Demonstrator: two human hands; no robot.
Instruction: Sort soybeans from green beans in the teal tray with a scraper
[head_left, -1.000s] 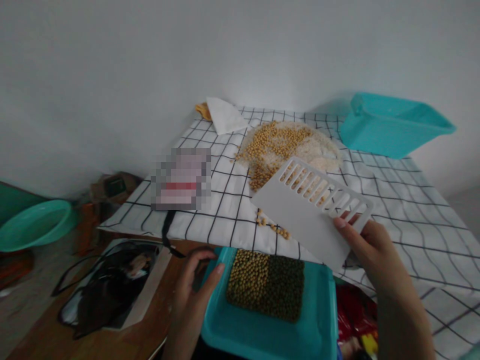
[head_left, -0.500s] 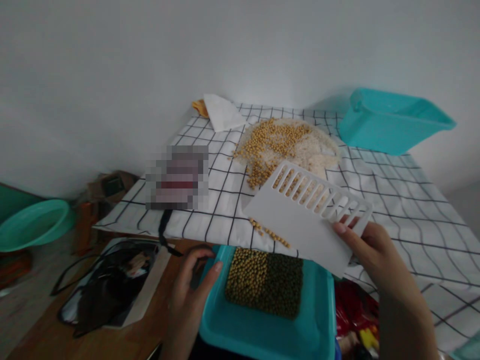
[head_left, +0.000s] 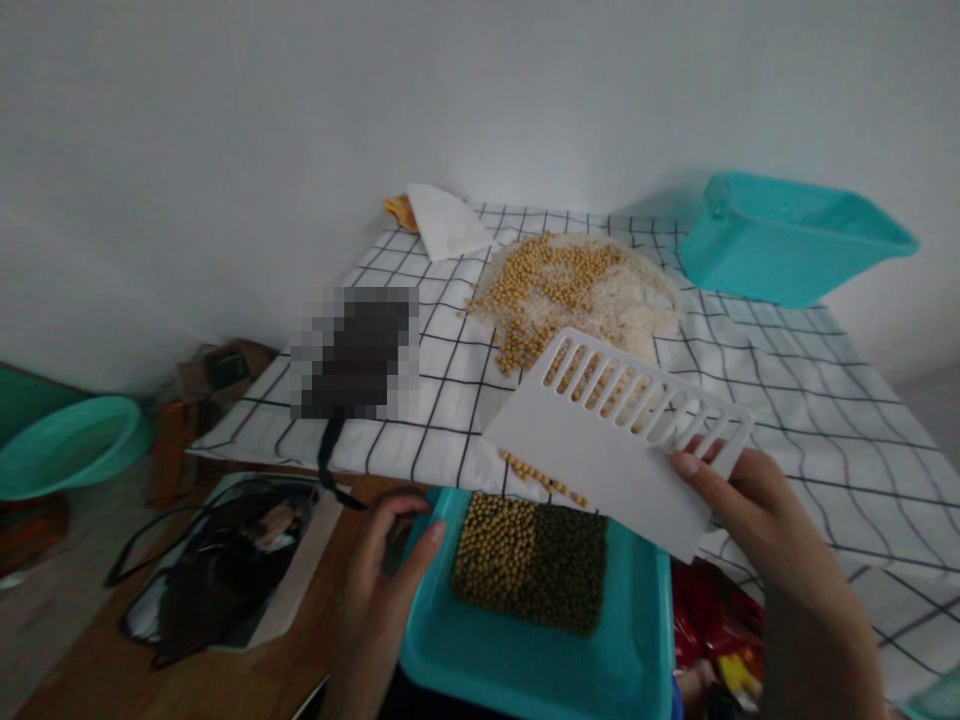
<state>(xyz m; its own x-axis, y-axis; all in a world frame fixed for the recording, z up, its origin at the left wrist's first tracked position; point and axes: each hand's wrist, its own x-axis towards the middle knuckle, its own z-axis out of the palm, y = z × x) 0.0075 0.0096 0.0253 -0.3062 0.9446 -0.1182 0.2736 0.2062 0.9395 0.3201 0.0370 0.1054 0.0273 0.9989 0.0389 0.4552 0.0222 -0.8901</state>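
Grasping one white slotted scraper (head_left: 600,450): right grip (head_left: 739,490), at the desk's (head_left: 795,420) near edge. Left grip (head_left: 386,560): closed on the far left corner of one turquoise tray (head_left: 547,670), yellowish and darker beans (head_left: 495,550) inside. Loose bean row (head_left: 545,481): along the near edge. Bean-and-grain heap (head_left: 566,275): toward the far edge. Turquoise bin (head_left: 787,250): far right corner.
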